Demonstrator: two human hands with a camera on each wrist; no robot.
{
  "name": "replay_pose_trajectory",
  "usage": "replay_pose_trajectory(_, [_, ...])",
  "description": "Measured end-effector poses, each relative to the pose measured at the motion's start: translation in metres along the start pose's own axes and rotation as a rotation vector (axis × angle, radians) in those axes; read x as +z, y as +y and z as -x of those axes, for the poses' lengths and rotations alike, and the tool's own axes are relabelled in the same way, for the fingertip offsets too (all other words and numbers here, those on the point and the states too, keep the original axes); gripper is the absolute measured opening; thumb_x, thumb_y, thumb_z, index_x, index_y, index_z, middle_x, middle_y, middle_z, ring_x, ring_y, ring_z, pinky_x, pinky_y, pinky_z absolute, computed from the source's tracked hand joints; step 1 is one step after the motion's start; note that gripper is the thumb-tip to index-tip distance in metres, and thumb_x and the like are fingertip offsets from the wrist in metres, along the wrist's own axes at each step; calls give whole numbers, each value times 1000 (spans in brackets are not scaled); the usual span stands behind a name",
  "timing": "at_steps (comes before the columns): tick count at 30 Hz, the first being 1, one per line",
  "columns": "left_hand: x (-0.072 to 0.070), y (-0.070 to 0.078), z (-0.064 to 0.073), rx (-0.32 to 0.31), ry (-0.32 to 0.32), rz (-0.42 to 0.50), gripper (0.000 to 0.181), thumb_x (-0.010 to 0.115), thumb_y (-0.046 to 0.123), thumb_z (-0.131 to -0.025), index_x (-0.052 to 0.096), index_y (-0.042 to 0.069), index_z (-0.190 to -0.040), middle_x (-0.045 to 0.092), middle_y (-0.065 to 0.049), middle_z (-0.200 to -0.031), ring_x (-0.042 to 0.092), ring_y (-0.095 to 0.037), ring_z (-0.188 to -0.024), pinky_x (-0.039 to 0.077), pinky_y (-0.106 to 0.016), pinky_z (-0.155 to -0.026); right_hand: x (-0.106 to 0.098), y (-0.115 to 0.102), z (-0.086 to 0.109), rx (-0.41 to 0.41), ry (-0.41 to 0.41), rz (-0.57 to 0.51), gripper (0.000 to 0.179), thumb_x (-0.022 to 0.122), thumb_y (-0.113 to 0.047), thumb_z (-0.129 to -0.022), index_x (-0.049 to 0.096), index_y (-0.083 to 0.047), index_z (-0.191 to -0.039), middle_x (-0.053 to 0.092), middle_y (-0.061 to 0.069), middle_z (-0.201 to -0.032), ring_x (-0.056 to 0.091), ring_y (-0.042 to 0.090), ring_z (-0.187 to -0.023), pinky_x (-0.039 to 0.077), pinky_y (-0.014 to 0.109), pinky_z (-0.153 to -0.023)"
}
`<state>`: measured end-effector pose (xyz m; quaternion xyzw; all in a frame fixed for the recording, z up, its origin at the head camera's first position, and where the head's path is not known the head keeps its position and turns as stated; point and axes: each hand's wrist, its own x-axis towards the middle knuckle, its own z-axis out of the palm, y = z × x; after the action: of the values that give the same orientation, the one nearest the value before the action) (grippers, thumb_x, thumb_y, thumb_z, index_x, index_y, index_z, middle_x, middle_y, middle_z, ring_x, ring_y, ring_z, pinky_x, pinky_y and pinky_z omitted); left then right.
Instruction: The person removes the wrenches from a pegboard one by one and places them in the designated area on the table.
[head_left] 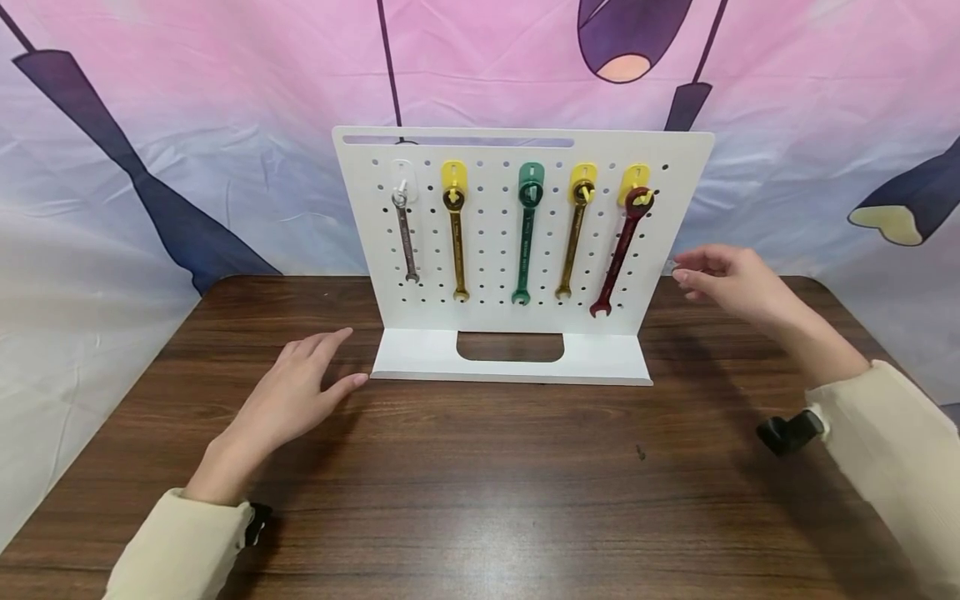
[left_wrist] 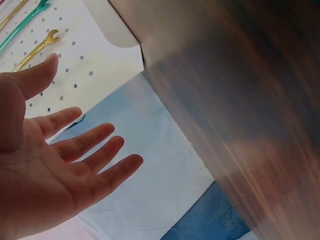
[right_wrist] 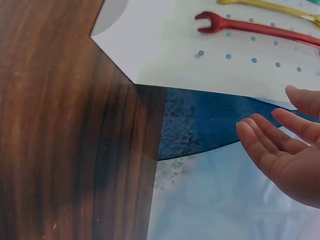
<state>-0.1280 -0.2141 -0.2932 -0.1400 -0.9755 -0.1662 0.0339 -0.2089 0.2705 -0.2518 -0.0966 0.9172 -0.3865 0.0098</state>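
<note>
A white pegboard stand (head_left: 502,317) stands upright on the table, with several combination wrenches hanging on its hooks. From left to right they are a silver wrench (head_left: 407,237), a gold wrench (head_left: 458,250), a green wrench (head_left: 525,250), a second gold wrench (head_left: 573,250) and a red wrench (head_left: 618,258). My left hand (head_left: 296,392) hovers left of the stand's base, fingers spread and holding nothing. Off the board's right edge, my right hand (head_left: 735,283) is raised with fingers loosely bent, also holding nothing. In the right wrist view the red wrench (right_wrist: 250,28) lies beyond the fingertips.
The dark wooden table (head_left: 480,483) extends in front of the stand. Behind it hangs a pink and blue patterned cloth (head_left: 262,108). Yellow, green and white hooks hold the wrenches. A small dark mark (head_left: 641,452) shows on the tabletop.
</note>
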Motion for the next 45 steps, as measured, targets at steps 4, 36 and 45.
replay_pose_trajectory(4, [0,7,-1,17,-10,19,63,57,36,-90,34,2,-138,39,-26,-133,33,-44,-119,31,-60,-97,0,-1,-8,-3,22,-41,41,54,-22,-93,49,8,-120,62,15,-104,59,-1,-77,53,18,-69])
replay_pose_trajectory(36, [4,34,-16,117,40,-18,57,61,28,-88,40,2,-134,46,-23,-127,40,-39,-117,36,-55,-96,10,-3,-35,-19,108,-429,16,57,-6,-89,58,8,-82,64,1,-76,65,16,-68,57,35,-68])
replay_pose_trajectory(45, [0,41,-24,107,35,9,56,59,28,-90,39,2,-135,45,-24,-129,39,-40,-119,34,-54,-98,9,-3,-35,-23,103,-442,16,58,-6,-88,58,7,-79,64,2,-76,65,16,-68,57,36,-67])
